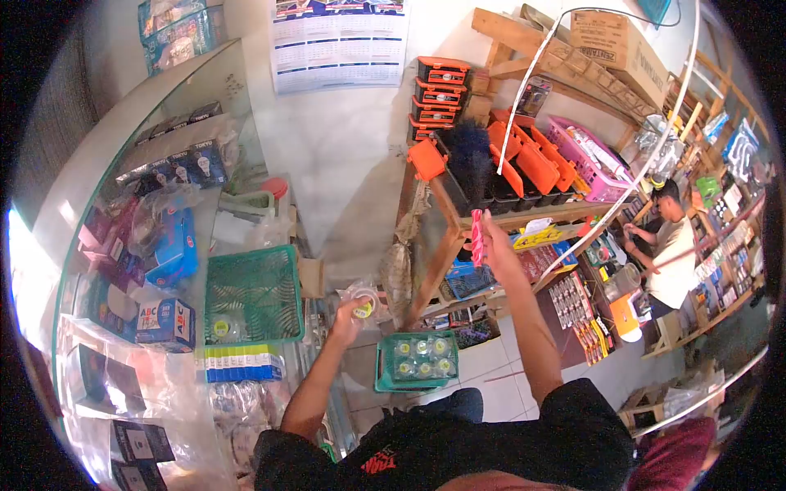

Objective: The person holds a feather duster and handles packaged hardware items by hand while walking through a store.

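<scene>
My right hand [494, 245] is closed around the pink-red handle of a duster [477, 233]. Its dark bristles point up against black bins [524, 184] with orange lids on the wooden shelf. Lower and to the left, my left hand [345, 323] grips a clear plastic item with a round yellow label [363, 304]; its exact kind is unclear. Below, between my arms, a small green basket [383, 368] carries several clear containers with similar yellow labels [422, 358]. A larger green basket [254, 255] on the left counter has another such clear container in one corner.
A glass display case [221, 74] with boxed bulbs [192, 164] curves along the left. Orange-lidded boxes [442, 94] are stacked by the wall, under a calendar [340, 45]. A pink basket [585, 155] sits on the shelf. Another person [671, 245] stands at right.
</scene>
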Action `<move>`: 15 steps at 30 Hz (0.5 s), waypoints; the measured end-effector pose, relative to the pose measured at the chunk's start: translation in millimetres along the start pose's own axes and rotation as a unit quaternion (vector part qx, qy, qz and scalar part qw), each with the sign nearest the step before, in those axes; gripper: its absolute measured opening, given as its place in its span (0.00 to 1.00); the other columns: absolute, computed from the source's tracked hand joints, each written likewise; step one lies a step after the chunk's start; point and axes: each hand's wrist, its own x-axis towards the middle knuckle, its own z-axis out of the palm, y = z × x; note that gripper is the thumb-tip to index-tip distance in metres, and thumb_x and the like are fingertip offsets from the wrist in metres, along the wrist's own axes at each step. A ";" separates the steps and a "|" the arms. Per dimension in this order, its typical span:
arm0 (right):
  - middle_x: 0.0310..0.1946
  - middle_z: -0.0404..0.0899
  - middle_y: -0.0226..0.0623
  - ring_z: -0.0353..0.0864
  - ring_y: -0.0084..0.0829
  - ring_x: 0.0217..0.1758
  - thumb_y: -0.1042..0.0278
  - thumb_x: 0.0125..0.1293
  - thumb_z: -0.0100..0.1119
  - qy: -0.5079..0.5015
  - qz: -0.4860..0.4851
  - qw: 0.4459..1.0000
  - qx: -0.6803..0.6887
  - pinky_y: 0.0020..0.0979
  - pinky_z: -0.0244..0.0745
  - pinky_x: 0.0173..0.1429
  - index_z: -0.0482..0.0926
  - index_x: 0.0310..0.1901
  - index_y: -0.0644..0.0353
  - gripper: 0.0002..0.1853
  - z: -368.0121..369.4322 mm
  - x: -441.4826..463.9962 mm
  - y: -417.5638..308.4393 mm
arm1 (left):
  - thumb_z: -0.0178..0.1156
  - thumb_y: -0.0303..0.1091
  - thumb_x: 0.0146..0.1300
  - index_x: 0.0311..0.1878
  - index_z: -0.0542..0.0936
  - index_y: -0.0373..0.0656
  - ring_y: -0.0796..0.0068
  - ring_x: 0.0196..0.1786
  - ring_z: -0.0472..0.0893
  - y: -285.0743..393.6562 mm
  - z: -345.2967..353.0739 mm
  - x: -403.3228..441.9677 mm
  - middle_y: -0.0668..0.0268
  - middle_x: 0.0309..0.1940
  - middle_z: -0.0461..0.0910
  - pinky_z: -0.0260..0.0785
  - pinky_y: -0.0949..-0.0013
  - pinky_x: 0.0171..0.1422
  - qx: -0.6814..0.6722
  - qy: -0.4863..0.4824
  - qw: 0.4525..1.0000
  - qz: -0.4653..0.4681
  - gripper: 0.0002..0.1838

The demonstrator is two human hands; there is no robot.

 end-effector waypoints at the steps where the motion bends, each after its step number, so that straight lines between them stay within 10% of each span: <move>1: 0.35 0.79 0.31 0.78 0.27 0.37 0.32 0.64 0.51 0.002 -0.009 1.000 0.021 0.37 0.71 0.44 0.75 0.50 0.53 0.30 -2.4 11.0 -1.0 | 0.55 0.37 0.62 0.52 0.75 0.35 0.56 0.47 0.82 -0.9 -1.0 1.6 0.49 0.50 0.80 0.76 0.52 0.54 -0.013 0.008 1.000 0.003 0.19; 4: 0.20 0.72 0.26 0.71 0.19 0.18 0.46 0.66 0.59 -0.015 -0.010 0.997 0.075 0.21 0.67 0.22 0.77 0.48 0.56 0.21 -6.5 21.4 -9.5 | 0.53 0.39 0.62 0.49 0.77 0.34 0.55 0.47 0.82 10.4 15.4 -3.0 0.48 0.48 0.80 0.76 0.52 0.53 -0.038 0.025 0.999 -0.008 0.19; 15: 0.28 0.81 0.36 0.79 0.29 0.21 0.73 0.66 0.50 -0.154 -0.063 0.986 -0.013 0.28 0.75 0.25 0.70 0.52 0.62 0.13 12.3 -78.0 70.3 | 0.45 0.49 0.66 0.50 0.76 0.40 0.54 0.47 0.82 3.6 -5.5 8.0 0.52 0.46 0.81 0.73 0.48 0.54 -0.159 0.135 0.976 -0.055 0.23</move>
